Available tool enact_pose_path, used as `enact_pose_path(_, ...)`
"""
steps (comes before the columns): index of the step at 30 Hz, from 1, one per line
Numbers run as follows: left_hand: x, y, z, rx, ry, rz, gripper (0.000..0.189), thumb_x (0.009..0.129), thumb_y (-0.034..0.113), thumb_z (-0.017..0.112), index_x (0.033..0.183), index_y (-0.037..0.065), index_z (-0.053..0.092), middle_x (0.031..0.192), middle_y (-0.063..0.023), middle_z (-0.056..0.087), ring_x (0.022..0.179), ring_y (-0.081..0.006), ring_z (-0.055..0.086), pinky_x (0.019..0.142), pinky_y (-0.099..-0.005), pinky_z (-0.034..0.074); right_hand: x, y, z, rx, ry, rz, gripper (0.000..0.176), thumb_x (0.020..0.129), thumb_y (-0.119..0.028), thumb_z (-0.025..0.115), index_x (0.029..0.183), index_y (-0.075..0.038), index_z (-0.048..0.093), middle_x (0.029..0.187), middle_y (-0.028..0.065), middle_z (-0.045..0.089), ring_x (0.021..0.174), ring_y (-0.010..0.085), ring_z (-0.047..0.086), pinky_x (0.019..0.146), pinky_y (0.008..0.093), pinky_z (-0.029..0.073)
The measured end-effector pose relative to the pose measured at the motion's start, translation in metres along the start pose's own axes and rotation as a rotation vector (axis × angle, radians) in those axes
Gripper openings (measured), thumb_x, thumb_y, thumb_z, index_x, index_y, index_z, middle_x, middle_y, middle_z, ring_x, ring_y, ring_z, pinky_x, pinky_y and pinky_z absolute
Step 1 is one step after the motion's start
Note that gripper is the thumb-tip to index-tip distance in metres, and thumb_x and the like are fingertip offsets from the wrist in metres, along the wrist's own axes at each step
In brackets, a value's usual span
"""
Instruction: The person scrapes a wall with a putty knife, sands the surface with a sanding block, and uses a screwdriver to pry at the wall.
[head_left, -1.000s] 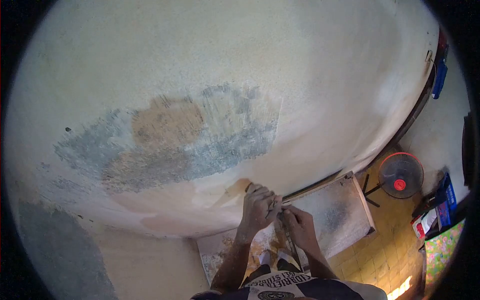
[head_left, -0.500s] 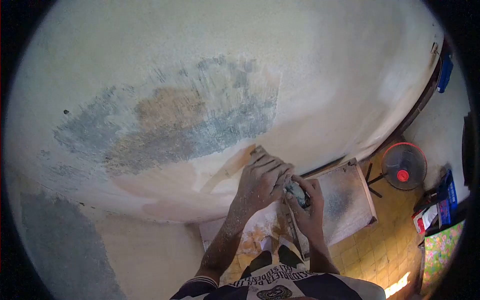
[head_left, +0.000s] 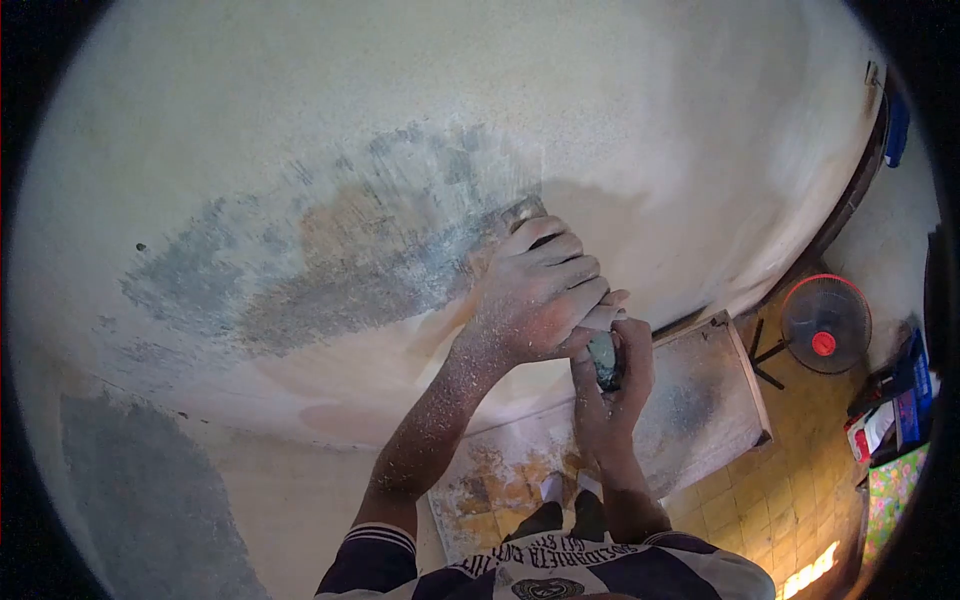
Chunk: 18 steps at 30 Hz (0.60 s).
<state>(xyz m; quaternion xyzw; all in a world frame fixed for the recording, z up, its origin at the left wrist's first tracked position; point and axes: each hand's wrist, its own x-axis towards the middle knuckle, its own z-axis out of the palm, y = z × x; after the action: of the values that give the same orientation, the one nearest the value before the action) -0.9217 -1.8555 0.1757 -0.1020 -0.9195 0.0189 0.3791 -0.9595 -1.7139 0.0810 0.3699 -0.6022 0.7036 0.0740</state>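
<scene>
A dust-covered hand tool (head_left: 604, 358) with a rounded green body slants up toward the pale wall (head_left: 640, 130). My left hand (head_left: 540, 290) wraps over its front part, fingers curled, and a dark blunt end (head_left: 523, 211) sticks out beyond the knuckles at the wall surface. Lower down, my right hand (head_left: 615, 400) is closed round the green body. The tool's exact kind cannot be made out. That blunt end is at the right edge of a rough grey and brown patch (head_left: 340, 250) on the wall. White dust speckles my left forearm.
A dusty low board or tabletop (head_left: 700, 400) stands right of my hands. Beyond it are a fan (head_left: 826, 324) with a red rim and a flowered cloth (head_left: 893, 500). Yellow floor tiles (head_left: 720, 490) lie below, dusty near my feet. Another grey patch (head_left: 140, 490) is at lower left.
Both hands and the tool have moved up the wall, the blunt end going from below the rough patch to its right edge. The view has shifted slightly.
</scene>
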Motion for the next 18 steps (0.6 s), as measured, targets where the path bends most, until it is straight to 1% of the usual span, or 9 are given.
enact_pose_path(3,0.01,-0.008,-0.001,-0.004,-0.01,-0.01,0.02,0.077,0.028,0.074,0.07,0.01,0.07,0.075,-0.0039,0.067,0.081,-0.0238,0.064,0.087,-0.0415,0.048,0.012,0.003,0.006,0.087,0.003,0.018,0.033,0.089,-0.009,0.072,0.117,0.002,0.059,0.086,0.0131,0.064,0.07,0.018,0.06,0.064,0.0304,0.049)
enact_pose_path(6,0.008,-0.012,0.002,0.012,-0.077,-0.049,0.023,0.077,0.032,0.074,0.072,0.01,0.07,0.074,-0.0033,0.066,0.082,-0.0226,0.064,0.089,-0.0413,0.048,0.019,0.013,0.007,0.06,-0.05,0.021,0.024,0.091,-0.01,0.07,0.109,0.001,0.058,0.075,0.0095,0.063,0.061,0.0115,0.056,0.056,0.0274,0.046)
enact_pose_path(9,0.011,-0.018,-0.004,0.049,-0.088,-0.005,0.025,0.08,0.035,0.073,0.073,0.011,0.07,0.074,-0.0022,0.066,0.084,-0.0212,0.064,0.092,-0.0405,0.046,0.019,0.015,0.011,0.134,-0.089,0.036,0.021,0.091,-0.011,0.071,0.102,0.001,0.057,0.071,0.0084,0.062,0.06,0.0102,0.055,0.055,0.0282,0.046)
enact_pose_path(12,0.011,-0.021,-0.001,0.036,-0.116,-0.018,0.024,0.078,0.036,0.073,0.073,0.012,0.07,0.075,-0.0019,0.066,0.084,-0.0209,0.064,0.094,-0.0416,0.045,0.022,0.027,0.018,0.193,-0.038,-0.023,0.02,0.092,-0.011,0.07,0.099,0.001,0.056,0.07,0.0072,0.061,0.058,0.0096,0.054,0.053,0.0283,0.045)
enact_pose_path(15,-0.001,-0.025,0.006,0.065,-0.101,-0.022,0.027,0.077,0.039,0.074,0.071,0.013,0.07,0.075,-0.0005,0.066,0.084,-0.0211,0.064,0.095,-0.044,0.044,0.012,0.037,0.021,0.1,-0.08,0.018,0.019,0.092,-0.011,0.069,0.1,0.001,0.056,0.069,0.0071,0.06,0.058,0.0101,0.053,0.053,0.0281,0.044)
enact_pose_path(18,0.01,-0.031,-0.003,0.139,-0.086,-0.004,0.027,0.074,0.04,0.074,0.07,0.014,0.07,0.073,0.0014,0.065,0.083,-0.0208,0.064,0.095,-0.0449,0.043,0.027,0.032,0.03,0.185,-0.03,-0.057,0.019,0.092,-0.011,0.069,0.101,0.001,0.057,0.069,0.008,0.06,0.058,0.0106,0.054,0.053,0.0275,0.044)
